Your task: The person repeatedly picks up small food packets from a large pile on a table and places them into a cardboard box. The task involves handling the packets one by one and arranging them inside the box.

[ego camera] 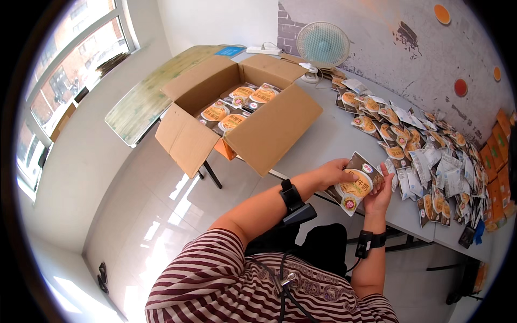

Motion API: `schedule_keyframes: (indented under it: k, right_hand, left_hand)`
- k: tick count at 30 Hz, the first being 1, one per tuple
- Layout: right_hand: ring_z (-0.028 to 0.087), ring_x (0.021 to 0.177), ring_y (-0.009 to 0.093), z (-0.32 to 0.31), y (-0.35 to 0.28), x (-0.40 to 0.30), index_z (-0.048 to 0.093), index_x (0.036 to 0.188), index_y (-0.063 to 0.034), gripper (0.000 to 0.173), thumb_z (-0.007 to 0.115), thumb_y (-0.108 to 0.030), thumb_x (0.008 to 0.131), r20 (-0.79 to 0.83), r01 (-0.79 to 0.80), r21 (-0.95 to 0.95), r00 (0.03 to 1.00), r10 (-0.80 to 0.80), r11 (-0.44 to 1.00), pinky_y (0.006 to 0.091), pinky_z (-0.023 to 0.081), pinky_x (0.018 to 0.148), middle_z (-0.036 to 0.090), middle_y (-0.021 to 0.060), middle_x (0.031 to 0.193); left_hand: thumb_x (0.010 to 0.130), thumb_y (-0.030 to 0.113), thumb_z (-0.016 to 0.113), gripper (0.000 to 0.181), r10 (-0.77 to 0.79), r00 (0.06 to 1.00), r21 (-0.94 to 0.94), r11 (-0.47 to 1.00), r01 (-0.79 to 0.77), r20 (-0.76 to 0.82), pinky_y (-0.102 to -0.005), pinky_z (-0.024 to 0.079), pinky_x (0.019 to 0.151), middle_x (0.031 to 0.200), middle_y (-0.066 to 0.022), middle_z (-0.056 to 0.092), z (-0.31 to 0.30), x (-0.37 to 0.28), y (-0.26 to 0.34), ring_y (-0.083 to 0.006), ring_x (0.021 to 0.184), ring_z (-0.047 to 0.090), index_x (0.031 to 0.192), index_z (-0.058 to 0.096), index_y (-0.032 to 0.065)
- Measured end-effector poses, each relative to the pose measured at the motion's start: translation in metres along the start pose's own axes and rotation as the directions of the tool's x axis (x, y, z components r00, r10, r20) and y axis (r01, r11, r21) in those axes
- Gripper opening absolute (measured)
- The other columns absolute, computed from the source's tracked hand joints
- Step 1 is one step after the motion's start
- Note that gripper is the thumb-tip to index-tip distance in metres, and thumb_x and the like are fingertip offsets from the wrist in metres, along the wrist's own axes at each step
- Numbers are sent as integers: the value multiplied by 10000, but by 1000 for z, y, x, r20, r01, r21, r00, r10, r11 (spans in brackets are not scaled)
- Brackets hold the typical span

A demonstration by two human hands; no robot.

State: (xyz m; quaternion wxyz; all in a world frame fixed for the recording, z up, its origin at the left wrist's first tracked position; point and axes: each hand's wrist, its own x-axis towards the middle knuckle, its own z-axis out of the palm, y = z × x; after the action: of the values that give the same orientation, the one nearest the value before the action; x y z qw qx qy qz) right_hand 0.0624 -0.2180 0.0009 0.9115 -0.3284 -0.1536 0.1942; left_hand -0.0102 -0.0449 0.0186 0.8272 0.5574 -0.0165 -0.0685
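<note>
In front of me, over the table's near edge, my left hand point(336, 174) and my right hand point(380, 194) hold brown-and-orange printed pouches point(355, 183) between them. The front pouch faces up, tilted, and bears writing; how many lie behind it I cannot tell. My left thumb lies across its face, and my right fingers support its other side. To the left, an open cardboard box point(278, 129) has its flaps folded outward. Matching pouches point(232, 107) lie flat inside it in rows. A large heap of similar pouches point(416, 139), some showing white backs, spreads over the grey table point(319, 139) on the right.
Behind the box stand an electric fan point(323, 44) and a white power strip point(263, 50). A wood-patterned tabletop point(149, 99) adjoins on the left. Orange cartons point(497, 161) are stacked at the far right, and a dark device point(467, 236) lies near the table's front edge.
</note>
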Motion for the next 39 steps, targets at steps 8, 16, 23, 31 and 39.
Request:
schedule_keyframes:
  k: [8,16,23,31,39]
  right_hand:
    - [316,509,52,0,-1,0,481,1215,-7,420,409,-348,981,-78,-34,8,996,34,999,196,276,450,329,-42,605]
    - [328,518,57,-4,2,2,496,1193,8,397,433,-318,976,-45,-35,39,998,37,999,199,280,458,343,-38,604]
    - [341,528,63,-4,1,3,495,1194,13,375,439,-286,974,-43,-36,9,998,36,999,200,286,468,360,-32,610]
    - [335,513,61,-9,0,2,505,1185,-9,329,446,-251,970,-59,-16,-35,998,14,999,201,295,463,349,-37,612]
    - [372,528,72,-9,0,3,509,1163,-22,295,484,-223,948,-37,-27,-12,999,27,1000,212,316,481,376,-31,627]
  left_hand:
    - [863,84,603,330,237,957,58,971,-230,-168,-311,518,831,1048,-139,620,-17,-85,127,-191,949,634,1138,474,-46]
    - [859,145,615,302,339,812,570,821,-10,-475,-299,564,666,970,-129,645,-142,-150,231,-178,788,663,1086,536,-38]
    - [828,122,648,328,140,668,485,795,365,-731,-344,554,708,995,-135,640,-241,-180,204,-212,839,651,1103,551,-27]
    - [831,102,636,421,-69,761,411,808,422,-646,-327,553,729,1043,-127,622,-218,-162,185,-193,862,643,1197,483,-38]
    - [816,197,640,282,-19,739,671,404,622,-674,-283,474,603,808,-68,643,-224,-155,178,-129,683,588,943,619,-54]
